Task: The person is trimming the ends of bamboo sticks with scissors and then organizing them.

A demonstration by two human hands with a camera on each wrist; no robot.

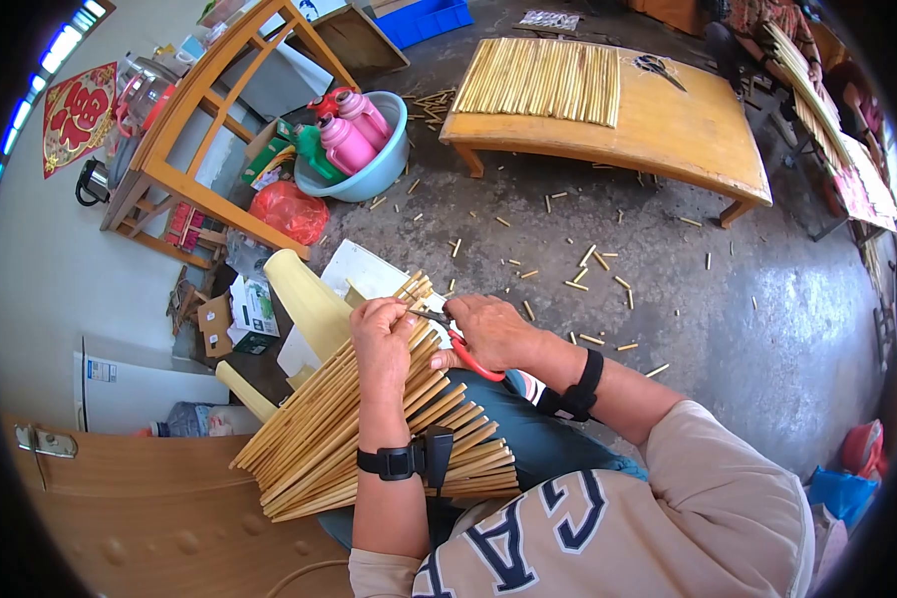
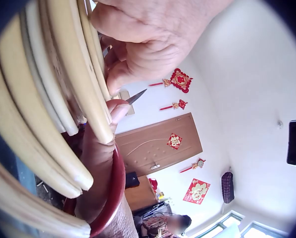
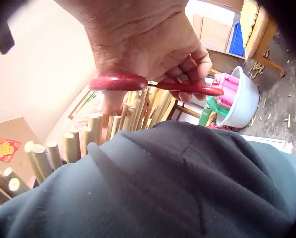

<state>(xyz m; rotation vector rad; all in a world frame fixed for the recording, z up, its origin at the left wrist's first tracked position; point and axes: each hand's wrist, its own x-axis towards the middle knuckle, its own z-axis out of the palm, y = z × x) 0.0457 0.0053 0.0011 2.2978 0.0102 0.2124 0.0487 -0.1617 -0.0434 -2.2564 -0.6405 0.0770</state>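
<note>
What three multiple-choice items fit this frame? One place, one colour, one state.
1. Where does the stick bundle lie? A across the lap B on a shelf C in a bucket
2. Colour of the scissors handles? A blue B red C black
3. The right hand is? A hanging idle B flat on a wall C gripping the scissors
1 A, sticks fan over the lap under the left hand; 2 B, red loops show in two views; 3 C, the handles sit in its grip.
</note>
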